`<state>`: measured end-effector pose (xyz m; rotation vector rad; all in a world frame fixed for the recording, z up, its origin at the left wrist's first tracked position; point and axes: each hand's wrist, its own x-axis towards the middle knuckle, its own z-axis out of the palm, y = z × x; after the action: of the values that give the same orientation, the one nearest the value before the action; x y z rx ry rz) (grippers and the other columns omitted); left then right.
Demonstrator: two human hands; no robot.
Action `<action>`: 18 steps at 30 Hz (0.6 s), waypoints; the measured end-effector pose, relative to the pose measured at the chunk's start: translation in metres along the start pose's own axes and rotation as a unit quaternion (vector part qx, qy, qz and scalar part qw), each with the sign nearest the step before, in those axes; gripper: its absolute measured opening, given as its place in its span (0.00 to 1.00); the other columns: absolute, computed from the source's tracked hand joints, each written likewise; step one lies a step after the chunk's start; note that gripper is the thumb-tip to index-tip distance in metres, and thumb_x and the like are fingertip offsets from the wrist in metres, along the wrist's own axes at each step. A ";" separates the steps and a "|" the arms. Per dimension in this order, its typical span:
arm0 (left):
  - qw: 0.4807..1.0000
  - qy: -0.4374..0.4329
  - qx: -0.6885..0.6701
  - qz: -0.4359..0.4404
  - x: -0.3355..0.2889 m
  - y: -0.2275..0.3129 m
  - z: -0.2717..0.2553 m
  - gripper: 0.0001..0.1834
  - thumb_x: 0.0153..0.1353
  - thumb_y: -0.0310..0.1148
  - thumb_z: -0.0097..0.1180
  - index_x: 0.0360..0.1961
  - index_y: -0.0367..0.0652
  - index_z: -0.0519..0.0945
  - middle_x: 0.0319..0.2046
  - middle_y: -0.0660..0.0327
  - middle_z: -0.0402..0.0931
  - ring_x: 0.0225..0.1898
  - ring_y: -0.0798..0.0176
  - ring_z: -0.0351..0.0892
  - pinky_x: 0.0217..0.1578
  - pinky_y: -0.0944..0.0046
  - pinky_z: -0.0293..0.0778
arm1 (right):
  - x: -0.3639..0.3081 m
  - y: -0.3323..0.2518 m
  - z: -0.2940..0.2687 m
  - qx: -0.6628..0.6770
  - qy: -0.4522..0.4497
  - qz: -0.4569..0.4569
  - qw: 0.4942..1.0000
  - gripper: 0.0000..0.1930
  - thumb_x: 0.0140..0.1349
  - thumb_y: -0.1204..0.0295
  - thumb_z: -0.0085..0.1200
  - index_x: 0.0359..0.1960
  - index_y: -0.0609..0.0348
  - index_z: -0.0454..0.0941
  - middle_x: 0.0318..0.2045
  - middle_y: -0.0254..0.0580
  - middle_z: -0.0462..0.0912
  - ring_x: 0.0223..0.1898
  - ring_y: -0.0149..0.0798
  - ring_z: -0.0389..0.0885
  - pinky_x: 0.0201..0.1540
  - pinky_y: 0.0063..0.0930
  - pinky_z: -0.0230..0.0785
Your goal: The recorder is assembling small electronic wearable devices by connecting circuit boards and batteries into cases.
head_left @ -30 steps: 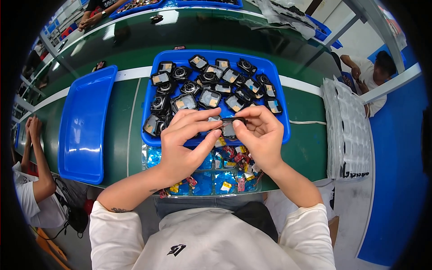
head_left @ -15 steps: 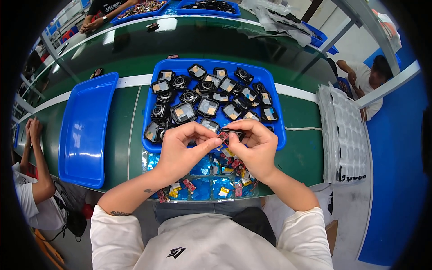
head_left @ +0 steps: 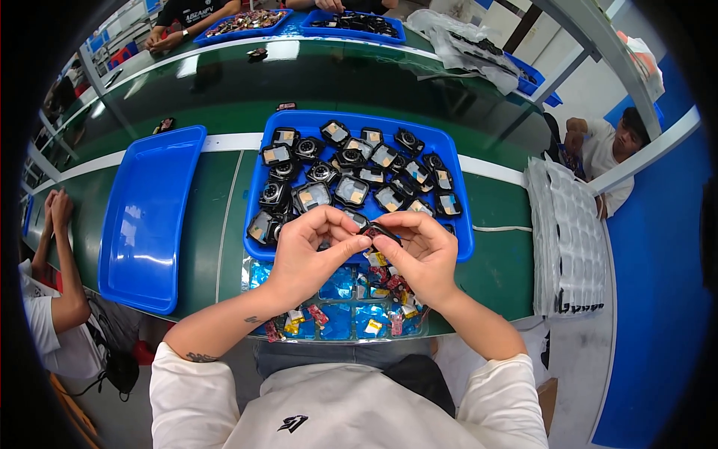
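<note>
Both my hands meet over the near edge of a blue tray (head_left: 351, 117) full of black smartwatch cases (head_left: 312, 196). Between them is one small black watch case (head_left: 384, 234) with a red circuit board inside or against it. My right hand (head_left: 425, 253) grips the case by its right side, thumb on the near face. My left hand (head_left: 313, 251) pinches at the case's left edge, thumb and forefinger closed on the board or rim; fingers hide the exact contact. Below lies a clear compartment tray (head_left: 338, 312) with blue film, red boards (head_left: 318, 314) and small yellow-and-white batteries (head_left: 373, 326).
Another blue tray (head_left: 149, 224) lies at left on the green table (head_left: 217, 179). White bubbled plastic trays (head_left: 566, 232) are stacked at right. Across the far bench stand blue bins of parts (head_left: 247, 25). Co-workers sit at left, far side and right. Metal posts frame the bench.
The red board, held apart at the case's left edge before, now sits in or against the case. My fingers have drawn closer around it. The whole view has shifted slightly.
</note>
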<state>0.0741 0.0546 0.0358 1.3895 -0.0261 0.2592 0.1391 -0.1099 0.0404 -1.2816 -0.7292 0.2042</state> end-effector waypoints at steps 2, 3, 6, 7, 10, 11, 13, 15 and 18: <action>1.000 -0.002 0.000 0.003 0.000 -0.001 0.000 0.07 0.55 0.23 0.62 0.33 0.34 0.77 0.30 0.61 0.78 0.32 0.74 0.77 0.35 0.75 0.73 | 0.002 -0.001 -0.003 -0.011 -0.001 0.016 1.000 0.12 0.57 0.82 0.57 0.44 0.70 0.75 0.41 0.45 0.78 0.42 0.32 0.79 0.44 0.22 0.75; 1.000 -0.004 0.001 0.005 0.000 -0.001 -0.001 0.06 0.55 0.23 0.62 0.33 0.34 0.77 0.31 0.61 0.78 0.33 0.74 0.77 0.36 0.75 0.74 | 0.003 -0.001 -0.004 -0.012 -0.002 0.016 1.000 0.12 0.57 0.82 0.57 0.44 0.70 0.75 0.41 0.45 0.78 0.42 0.32 0.79 0.44 0.22 0.75; 1.000 -0.010 -0.015 -0.010 0.001 0.002 -0.003 0.07 0.55 0.22 0.62 0.33 0.33 0.77 0.31 0.60 0.79 0.34 0.72 0.78 0.38 0.73 0.75 | 0.004 -0.002 -0.007 -0.038 -0.004 0.005 0.999 0.12 0.58 0.81 0.57 0.45 0.70 0.77 0.41 0.45 0.78 0.41 0.31 0.79 0.42 0.21 0.75; 1.000 -0.010 -0.016 -0.009 0.001 0.002 -0.003 0.07 0.55 0.22 0.62 0.33 0.33 0.77 0.31 0.60 0.79 0.34 0.72 0.78 0.38 0.73 0.75 | 0.004 -0.003 -0.006 -0.064 -0.004 -0.005 0.998 0.12 0.58 0.80 0.57 0.44 0.68 0.78 0.41 0.44 0.78 0.41 0.31 0.79 0.41 0.21 0.75; 1.000 0.002 -0.031 -0.004 0.001 0.001 -0.003 0.07 0.55 0.21 0.62 0.34 0.33 0.77 0.31 0.59 0.79 0.34 0.71 0.79 0.39 0.72 0.76 | 0.003 -0.002 -0.005 -0.097 -0.004 -0.016 0.995 0.12 0.57 0.79 0.58 0.44 0.66 0.79 0.41 0.44 0.79 0.41 0.31 0.79 0.39 0.21 0.76; 1.000 0.004 -0.030 -0.003 0.001 0.001 -0.003 0.07 0.54 0.21 0.62 0.33 0.33 0.77 0.31 0.59 0.79 0.34 0.71 0.79 0.39 0.72 0.75 | 0.003 -0.002 -0.005 -0.104 -0.004 -0.017 0.994 0.12 0.57 0.79 0.58 0.44 0.64 0.79 0.41 0.44 0.79 0.41 0.31 0.80 0.39 0.21 0.76; 1.000 0.006 -0.028 0.000 0.000 0.000 -0.003 0.07 0.54 0.21 0.62 0.33 0.33 0.77 0.31 0.59 0.79 0.34 0.71 0.79 0.38 0.72 0.75 | 0.002 -0.005 -0.004 -0.119 -0.009 -0.014 0.993 0.13 0.57 0.80 0.58 0.45 0.67 0.79 0.42 0.45 0.79 0.41 0.32 0.79 0.41 0.22 0.76; 1.000 0.011 -0.015 0.009 -0.001 -0.001 -0.003 0.06 0.54 0.21 0.62 0.32 0.33 0.77 0.30 0.59 0.79 0.34 0.71 0.79 0.38 0.72 0.75 | 0.003 -0.006 -0.005 -0.133 -0.014 -0.010 0.991 0.13 0.57 0.81 0.58 0.45 0.70 0.78 0.42 0.46 0.79 0.41 0.33 0.79 0.43 0.22 0.75; 0.999 0.024 -0.026 0.023 -0.002 -0.003 -0.001 0.06 0.54 0.22 0.63 0.31 0.34 0.78 0.30 0.59 0.79 0.32 0.73 0.78 0.35 0.73 0.74 | 0.003 -0.006 -0.007 -0.186 -0.031 -0.028 0.982 0.13 0.57 0.81 0.58 0.44 0.70 0.78 0.42 0.46 0.79 0.41 0.33 0.80 0.43 0.22 0.75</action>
<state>0.0730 0.0548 0.0322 1.3324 -0.0237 0.3281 0.1440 -0.1162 0.0462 -1.6115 -0.8839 0.0620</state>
